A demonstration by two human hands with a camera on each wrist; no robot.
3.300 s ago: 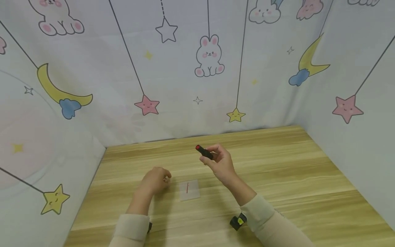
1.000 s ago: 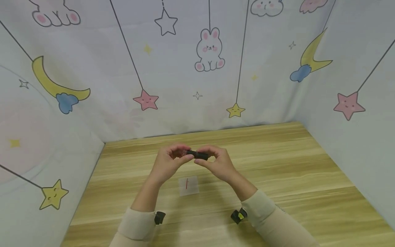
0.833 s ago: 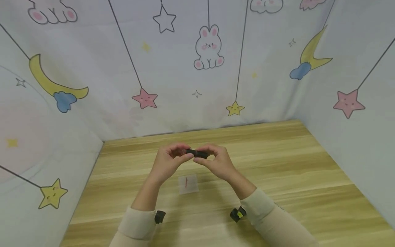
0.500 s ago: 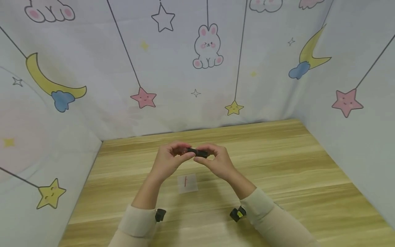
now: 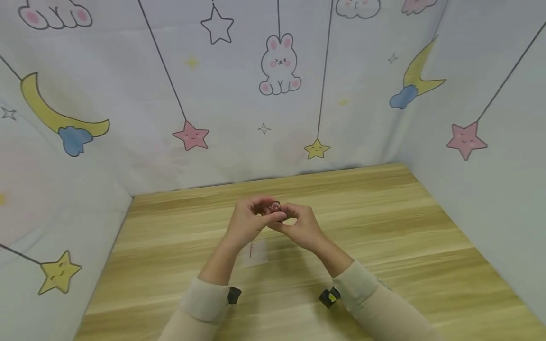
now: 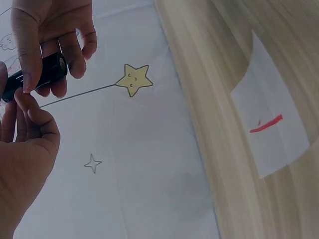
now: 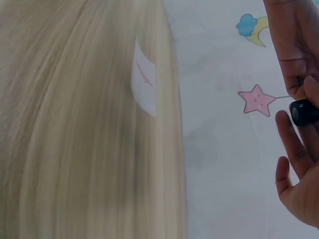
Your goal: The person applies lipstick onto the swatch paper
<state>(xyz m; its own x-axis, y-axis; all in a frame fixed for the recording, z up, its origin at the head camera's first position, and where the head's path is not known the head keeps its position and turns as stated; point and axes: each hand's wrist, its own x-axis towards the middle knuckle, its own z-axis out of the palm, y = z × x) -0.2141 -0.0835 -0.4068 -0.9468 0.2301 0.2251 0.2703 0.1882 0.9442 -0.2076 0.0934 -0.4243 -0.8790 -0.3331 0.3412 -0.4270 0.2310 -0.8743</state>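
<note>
Both hands meet above the wooden table around a black lipstick tube [image 6: 54, 68]. In the head view, its dark red, shiny end [image 5: 275, 206] faces up between the fingertips. My left hand [image 5: 249, 221] holds it from the left, thumb laid across the front. My right hand [image 5: 304, 229] pinches it from the right, mostly hiding the lower part. The left wrist view has the tube slanting between fingers of both hands. Only one black tube end [image 7: 300, 112] shows in the right wrist view. Below the hands lies a white paper square [image 5: 259, 255] with a red stroke on it.
The wood-grain table [image 5: 362, 227] is enclosed by white cloth walls [image 5: 239, 156] printed with stars, moons and a bunny. Small black cameras [image 5: 329, 297] sit at both wrists, by the rolled cream sleeves [image 5: 356, 284].
At first my right hand alone held the lipstick, red end showing. Then my left hand came over and gripped it too. Now the tube has turned from lying sideways to end-on.
</note>
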